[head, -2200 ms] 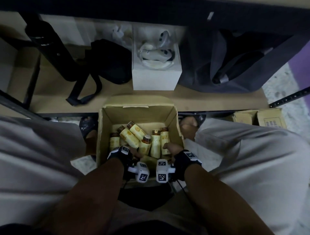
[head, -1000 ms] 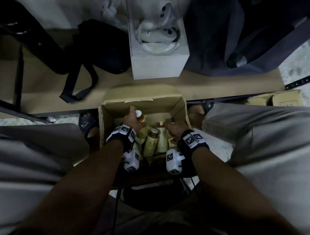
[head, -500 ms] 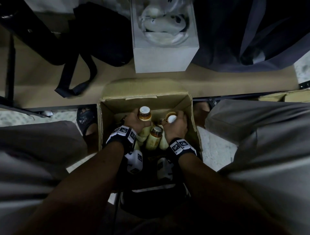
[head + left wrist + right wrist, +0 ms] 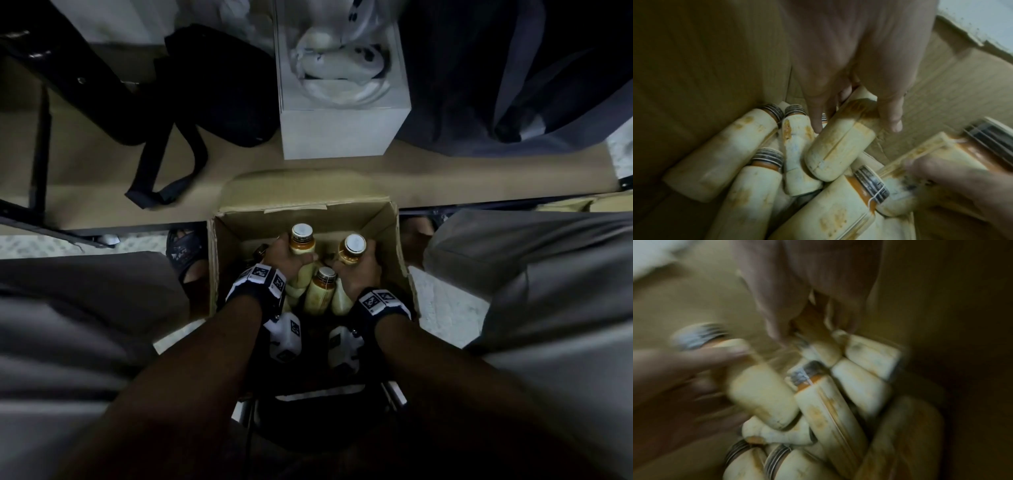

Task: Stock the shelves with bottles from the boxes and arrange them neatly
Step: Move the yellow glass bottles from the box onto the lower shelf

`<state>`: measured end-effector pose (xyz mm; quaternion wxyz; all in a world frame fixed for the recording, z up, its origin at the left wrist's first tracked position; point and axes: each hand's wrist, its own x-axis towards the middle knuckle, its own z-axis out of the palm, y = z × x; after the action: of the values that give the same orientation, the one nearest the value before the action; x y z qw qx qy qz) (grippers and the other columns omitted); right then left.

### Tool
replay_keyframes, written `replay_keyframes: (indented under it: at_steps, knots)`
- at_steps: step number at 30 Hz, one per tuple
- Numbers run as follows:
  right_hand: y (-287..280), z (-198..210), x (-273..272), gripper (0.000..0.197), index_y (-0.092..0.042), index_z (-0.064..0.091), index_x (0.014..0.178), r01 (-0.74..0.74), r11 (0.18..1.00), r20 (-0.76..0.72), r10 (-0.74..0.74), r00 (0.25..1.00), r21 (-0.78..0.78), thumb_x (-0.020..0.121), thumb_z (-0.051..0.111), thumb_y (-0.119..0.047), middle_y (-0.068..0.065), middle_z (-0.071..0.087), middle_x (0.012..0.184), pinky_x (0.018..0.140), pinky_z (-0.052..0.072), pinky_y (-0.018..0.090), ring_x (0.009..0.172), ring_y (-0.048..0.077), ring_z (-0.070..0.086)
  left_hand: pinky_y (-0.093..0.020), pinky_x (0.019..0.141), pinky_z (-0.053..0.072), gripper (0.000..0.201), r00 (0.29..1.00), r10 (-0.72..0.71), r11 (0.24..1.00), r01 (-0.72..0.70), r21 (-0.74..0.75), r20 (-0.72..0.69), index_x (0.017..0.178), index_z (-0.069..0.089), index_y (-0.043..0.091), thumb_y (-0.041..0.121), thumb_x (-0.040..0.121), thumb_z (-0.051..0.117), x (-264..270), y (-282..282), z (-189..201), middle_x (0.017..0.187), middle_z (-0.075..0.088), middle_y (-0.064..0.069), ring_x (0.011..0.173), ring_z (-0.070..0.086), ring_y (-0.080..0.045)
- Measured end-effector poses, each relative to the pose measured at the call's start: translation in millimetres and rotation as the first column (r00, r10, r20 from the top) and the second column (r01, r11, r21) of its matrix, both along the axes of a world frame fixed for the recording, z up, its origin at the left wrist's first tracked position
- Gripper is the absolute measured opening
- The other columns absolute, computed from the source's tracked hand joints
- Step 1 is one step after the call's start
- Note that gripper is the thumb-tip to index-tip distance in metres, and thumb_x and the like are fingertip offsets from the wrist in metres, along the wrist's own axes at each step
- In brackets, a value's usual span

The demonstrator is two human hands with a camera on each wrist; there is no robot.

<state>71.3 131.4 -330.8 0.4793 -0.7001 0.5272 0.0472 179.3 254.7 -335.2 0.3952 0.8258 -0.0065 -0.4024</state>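
The wooden shelf (image 4: 85, 192) ran across in front of me, with the open cardboard box (image 4: 394, 240) on the floor between my knees. Both my forearms reached down into it. My left hand (image 4: 286, 255) was wrapped around one yellow bottle (image 4: 301, 241), cap up, raised above the heap; in the left wrist view my thumb and fingers (image 4: 890, 113) clasped its upper part. My right hand (image 4: 358, 270) gripped a second bottle (image 4: 351, 251) just beside the first. A loose bottle (image 4: 320, 291) stood between my wrists, others lying jumbled beneath. The right wrist view was blurred, so my finger placement there was unclear.
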Motion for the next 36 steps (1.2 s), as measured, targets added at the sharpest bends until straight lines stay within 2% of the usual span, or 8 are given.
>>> replay_keyframes:
  at_steps: [5,8,14,19,22,26,31,36]
  knots:
    - [-2,4,0,0.073,-0.022,0.04,0.136,0.103,0.993,0.002,-0.103,0.995,0.061,0.075,0.08,-0.017,0.007,0.062,0.129,0.1,0.044,0.038,0.121,0.03,0.057,-0.04,0.106,0.043,0.061,0.995,0.07,0.995,-0.074,-0.069,-0.068,0.131,0.054,0.002,0.012,0.076,0.08,-4,15,12,0.126,0.064,-0.013,0.118,0.058,-0.028]
    - [-4,18,4,0.081,-0.014,0.033,0.143,0.153,0.987,0.028,-0.154,0.988,0.047,0.077,0.079,-0.017,0.013,0.058,0.135,0.104,0.045,0.041,0.124,0.033,0.056,-0.035,0.101,0.044,0.058,0.991,0.11,0.988,-0.117,-0.104,-0.076,0.127,0.057,0.0,0.01,0.075,0.081,-3,23,24,0.123,0.065,-0.014,0.113,0.06,-0.025]
    - [-8,81,5,0.051,-0.018,0.056,0.114,0.052,0.997,0.302,-0.032,0.953,-0.058,0.069,0.081,-0.019,0.0,0.07,0.104,0.093,0.052,0.037,0.098,0.022,0.066,-0.035,0.086,0.053,0.028,0.994,0.109,0.961,-0.103,-0.257,0.01,0.097,0.07,0.012,0.011,0.072,0.083,5,14,85,0.099,0.074,-0.007,0.091,0.068,-0.018]
    - [-15,154,0,0.043,-0.029,0.061,0.1,-0.015,0.991,0.507,0.081,0.858,-0.133,0.066,0.084,-0.017,-0.011,0.071,0.092,0.089,0.057,0.038,0.086,0.005,0.067,-0.024,0.08,0.053,0.041,0.978,0.08,0.917,0.003,-0.399,0.191,0.104,0.07,0.009,0.017,0.067,0.087,10,-4,172,0.101,0.074,-0.003,0.09,0.068,-0.011]
    - [-23,208,-5,0.051,-0.023,0.064,0.111,-0.031,0.979,0.607,0.149,0.78,-0.2,0.065,0.085,-0.017,-0.006,0.073,0.099,0.091,0.056,0.042,0.093,0.011,0.069,-0.036,0.09,0.055,0.033,0.962,0.082,0.856,0.067,-0.513,0.261,0.1,0.069,0.005,0.006,0.07,0.084,6,-11,235,0.102,0.073,-0.01,0.093,0.069,-0.018]
    - [-28,288,-9,0.056,-0.02,0.064,0.117,-0.038,0.958,0.718,0.24,0.654,-0.286,0.066,0.086,-0.022,-0.003,0.074,0.103,0.091,0.056,0.044,0.097,0.011,0.07,-0.026,0.082,0.057,0.031,0.929,-0.024,0.775,0.251,-0.58,0.37,0.102,0.069,0.006,0.005,0.073,0.081,-4,-12,316,0.101,0.074,-0.006,0.092,0.071,-0.013]
    - [-37,383,-11,0.05,-0.011,0.065,0.116,-0.052,0.929,0.784,0.338,0.52,-0.366,0.071,0.085,-0.016,0.002,0.073,0.106,0.091,0.056,0.046,0.099,0.015,0.07,-0.026,0.073,0.058,0.037,0.849,-0.012,0.7,0.384,-0.602,0.529,0.117,0.062,0.008,0.021,0.084,0.074,-9,-20,405,0.106,0.073,-0.006,0.096,0.071,-0.015]
    - [-62,456,-5,0.05,-0.01,0.062,0.119,-0.076,0.906,0.79,0.403,0.461,-0.417,0.074,0.084,-0.012,0.002,0.073,0.105,0.088,0.058,0.037,0.097,0.013,0.071,-0.03,0.081,0.058,0.038,0.775,-0.039,0.689,0.478,-0.545,0.631,0.114,0.062,0.017,0.036,0.083,0.072,1,-40,476,0.105,0.072,0.004,0.096,0.07,-0.008]
